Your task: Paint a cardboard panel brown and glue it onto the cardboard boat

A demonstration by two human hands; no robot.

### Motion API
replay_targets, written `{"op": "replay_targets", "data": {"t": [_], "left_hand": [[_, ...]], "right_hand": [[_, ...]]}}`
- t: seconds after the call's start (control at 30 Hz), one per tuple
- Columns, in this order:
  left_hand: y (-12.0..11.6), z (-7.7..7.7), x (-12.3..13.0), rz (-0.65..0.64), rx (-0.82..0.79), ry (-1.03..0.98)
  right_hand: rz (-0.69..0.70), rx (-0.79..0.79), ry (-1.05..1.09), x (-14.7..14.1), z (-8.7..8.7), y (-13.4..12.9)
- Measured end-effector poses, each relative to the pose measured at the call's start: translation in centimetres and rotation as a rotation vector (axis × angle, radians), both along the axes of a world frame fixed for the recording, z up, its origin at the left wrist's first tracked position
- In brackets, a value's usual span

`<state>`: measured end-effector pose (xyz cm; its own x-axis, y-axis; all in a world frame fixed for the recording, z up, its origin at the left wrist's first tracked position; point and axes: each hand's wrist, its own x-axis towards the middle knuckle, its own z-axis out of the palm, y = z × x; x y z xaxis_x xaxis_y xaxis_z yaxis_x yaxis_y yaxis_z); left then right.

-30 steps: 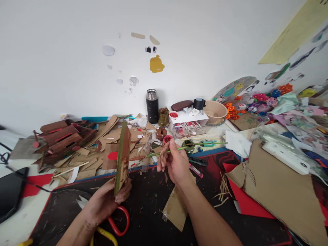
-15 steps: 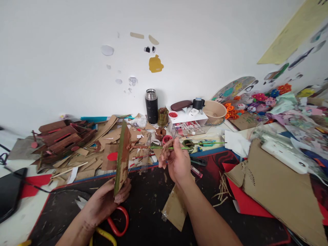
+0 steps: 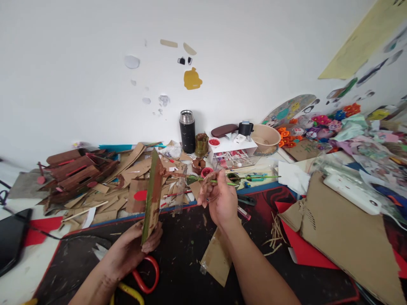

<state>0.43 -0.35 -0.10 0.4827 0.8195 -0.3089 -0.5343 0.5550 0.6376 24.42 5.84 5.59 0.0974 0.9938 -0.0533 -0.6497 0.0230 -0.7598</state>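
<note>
My left hand (image 3: 135,245) grips the lower end of a flat cardboard piece (image 3: 153,197), held upright and nearly edge-on. Green covers its left side, and reddish-brown paint coats much of the face turned right. In my right hand (image 3: 219,197) is a thin green-handled paintbrush (image 3: 254,178), pinched between thumb and fingers. Its brown-smeared end points left and meets the painted face near the top. Brown paint stains the fingers of both hands. Below my left hand lie scissors with red and yellow handles (image 3: 146,275). An open jar of brown paint (image 3: 199,165) stands behind the brush.
Brown-painted cardboard pieces (image 3: 79,169) and cardboard scraps (image 3: 117,203) crowd the back left. A black thermos (image 3: 187,133), a murky jar (image 3: 202,144) and a beige basin (image 3: 265,137) stand along the wall. Large cardboard (image 3: 346,237) and a white power strip (image 3: 351,195) lie right.
The brush end has shifted slightly up along the painted face of the cardboard piece. My left hand keeps its hold with little movement.
</note>
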Motion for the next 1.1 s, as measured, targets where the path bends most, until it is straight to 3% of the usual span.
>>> {"op": "replay_targets", "data": {"t": [1.1], "left_hand": [[0.02, 0.04, -0.02, -0.002, -0.010, 0.007]], "right_hand": [[-0.027, -0.006, 0.005, 0.15, 0.16, 0.16]]}}
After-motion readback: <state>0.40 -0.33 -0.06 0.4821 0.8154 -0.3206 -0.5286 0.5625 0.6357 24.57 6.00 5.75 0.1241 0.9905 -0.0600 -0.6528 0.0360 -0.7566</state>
